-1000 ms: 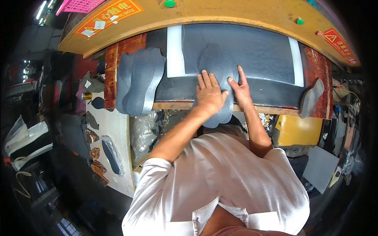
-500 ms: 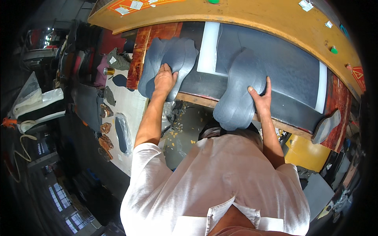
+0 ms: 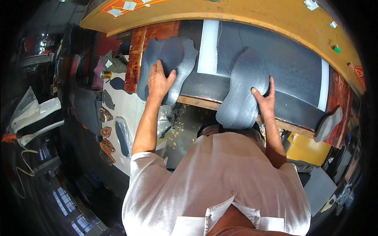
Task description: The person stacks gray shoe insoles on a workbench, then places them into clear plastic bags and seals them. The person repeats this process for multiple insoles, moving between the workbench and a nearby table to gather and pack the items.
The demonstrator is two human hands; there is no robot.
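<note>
Dark grey insole-shaped pieces lie in two groups on the bench. At the left is a fanned-out pile of insoles [image 3: 185, 59]. My left hand [image 3: 158, 82] rests on it, fingers stretched over the darker top insole [image 3: 172, 53] and thumb spread to the right. Nearer the middle, a stack of insoles [image 3: 246, 78] reaches over the bench's front edge towards my body. My right hand [image 3: 265, 96] has hold of this stack's right side, thumb on its top face and fingers along its edge; part of the grip is hidden beneath.
A yellow machine beam [image 3: 236, 17] crosses behind the black sheet [image 3: 283, 67] with white strips. Another insole [image 3: 328, 124] lies at the bench's right end. To the left, a pale side table [image 3: 134, 112] carries a gold can [image 3: 105, 74], a bagged insole [image 3: 122, 137] and brown pieces.
My left hand has shifted slightly left on the pile and its thumb has spread from the fingers. The pile's insoles lie somewhat differently. My right hand keeps its place on the stack.
</note>
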